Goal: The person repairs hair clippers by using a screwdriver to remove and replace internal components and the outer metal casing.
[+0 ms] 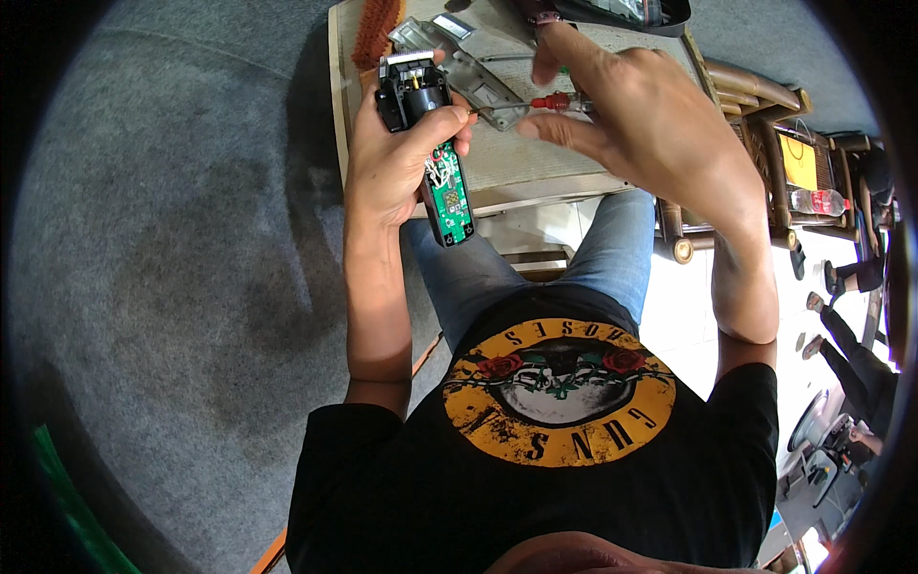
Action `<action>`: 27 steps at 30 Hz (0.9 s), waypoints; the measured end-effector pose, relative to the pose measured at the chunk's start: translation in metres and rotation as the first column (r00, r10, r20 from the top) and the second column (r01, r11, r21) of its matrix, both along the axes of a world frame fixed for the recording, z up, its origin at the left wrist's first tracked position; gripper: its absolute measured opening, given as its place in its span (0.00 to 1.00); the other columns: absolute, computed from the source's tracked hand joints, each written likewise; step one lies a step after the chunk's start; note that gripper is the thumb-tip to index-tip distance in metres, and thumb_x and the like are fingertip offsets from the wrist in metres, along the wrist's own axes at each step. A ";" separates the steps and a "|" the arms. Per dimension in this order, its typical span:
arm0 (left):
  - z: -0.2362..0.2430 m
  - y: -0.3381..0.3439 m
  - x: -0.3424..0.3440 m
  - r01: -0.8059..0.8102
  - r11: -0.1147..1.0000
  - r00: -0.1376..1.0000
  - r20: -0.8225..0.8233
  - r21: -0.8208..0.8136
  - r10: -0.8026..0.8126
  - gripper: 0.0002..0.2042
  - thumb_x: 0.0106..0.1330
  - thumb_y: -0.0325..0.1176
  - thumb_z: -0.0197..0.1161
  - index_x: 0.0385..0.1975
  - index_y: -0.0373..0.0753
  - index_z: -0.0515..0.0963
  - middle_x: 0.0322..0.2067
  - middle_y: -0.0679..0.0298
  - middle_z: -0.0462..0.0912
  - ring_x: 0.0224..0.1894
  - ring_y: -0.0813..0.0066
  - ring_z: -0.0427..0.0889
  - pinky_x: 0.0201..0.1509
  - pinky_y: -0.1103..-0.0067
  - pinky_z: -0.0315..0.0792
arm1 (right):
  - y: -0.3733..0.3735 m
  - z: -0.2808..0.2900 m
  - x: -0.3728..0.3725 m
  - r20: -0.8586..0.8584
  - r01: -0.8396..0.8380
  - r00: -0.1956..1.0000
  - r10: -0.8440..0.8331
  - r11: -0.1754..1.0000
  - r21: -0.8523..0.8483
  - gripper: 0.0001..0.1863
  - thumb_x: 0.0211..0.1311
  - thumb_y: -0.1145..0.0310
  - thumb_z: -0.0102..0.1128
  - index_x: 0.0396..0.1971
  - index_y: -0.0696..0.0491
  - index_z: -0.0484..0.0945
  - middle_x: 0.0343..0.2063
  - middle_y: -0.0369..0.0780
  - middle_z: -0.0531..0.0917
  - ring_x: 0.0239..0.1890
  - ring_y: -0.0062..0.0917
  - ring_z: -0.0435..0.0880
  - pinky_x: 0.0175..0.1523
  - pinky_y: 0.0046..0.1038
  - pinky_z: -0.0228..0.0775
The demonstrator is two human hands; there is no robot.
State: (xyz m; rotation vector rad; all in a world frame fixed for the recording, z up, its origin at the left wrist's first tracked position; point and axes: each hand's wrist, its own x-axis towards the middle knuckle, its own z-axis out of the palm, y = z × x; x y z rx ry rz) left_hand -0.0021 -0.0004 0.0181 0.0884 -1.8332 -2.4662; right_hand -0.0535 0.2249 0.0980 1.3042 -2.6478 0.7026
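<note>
My left hand (387,167) grips an opened black hair clipper (413,96) with a metal blade head, exposed green circuit board (449,206) and pale wires. My right hand (650,124) holds a red-handled screwdriver (553,101), its thumb and forefinger spread around it and the other fingers largely hidden. The thin shaft points left to the clipper's side near my left thumb; whether its tip touches cannot be told. Behind them, a grey translucent casing piece (492,94) lies on the wooden table (574,163), near another thin tool partly hidden by my right hand.
An orange bristly item (373,29) and a dark bag (631,14) top the table. Bamboo furniture (755,96) at right bears a yellow item (796,163) and plastic bottle (818,202). Other people's legs (841,354) and metal equipment (822,459) show at far right.
</note>
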 end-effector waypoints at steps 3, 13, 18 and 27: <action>0.002 0.001 0.002 0.017 0.998 1.000 0.005 -0.061 -0.017 0.28 0.61 0.19 0.65 0.62 0.30 0.68 0.31 0.56 0.82 0.29 0.73 0.83 0.33 0.76 0.79 | 0.003 -0.013 -0.003 -0.172 -0.114 0.981 0.090 0.984 -0.136 0.12 0.68 0.62 0.65 0.32 0.57 0.80 0.18 0.45 0.82 0.23 0.43 0.83 0.31 0.40 0.72; 0.007 0.005 0.002 0.065 0.980 0.998 0.027 -0.188 -0.061 0.26 0.61 0.20 0.64 0.61 0.30 0.68 0.30 0.57 0.83 0.30 0.74 0.83 0.35 0.76 0.79 | 0.018 -0.026 -0.008 0.001 -0.088 0.996 0.088 0.996 0.023 0.15 0.71 0.59 0.60 0.35 0.55 0.87 0.24 0.45 0.86 0.29 0.38 0.87 0.38 0.39 0.76; 0.016 0.006 -0.001 0.146 0.947 0.989 0.070 -0.285 -0.131 0.25 0.62 0.21 0.65 0.60 0.31 0.70 0.30 0.58 0.84 0.28 0.75 0.83 0.33 0.78 0.79 | 0.023 -0.045 -0.006 0.143 -0.075 0.985 0.097 0.985 -0.154 0.20 0.75 0.57 0.56 0.33 0.58 0.87 0.22 0.48 0.85 0.28 0.40 0.87 0.38 0.38 0.78; 0.026 0.011 -0.010 0.196 0.919 0.978 0.143 -0.343 -0.155 0.24 0.64 0.21 0.63 0.61 0.31 0.71 0.32 0.58 0.85 0.30 0.75 0.84 0.33 0.79 0.79 | 0.034 -0.064 -0.007 0.286 0.026 0.957 0.048 0.968 -0.249 0.24 0.75 0.52 0.55 0.28 0.57 0.86 0.20 0.46 0.84 0.25 0.41 0.85 0.34 0.38 0.75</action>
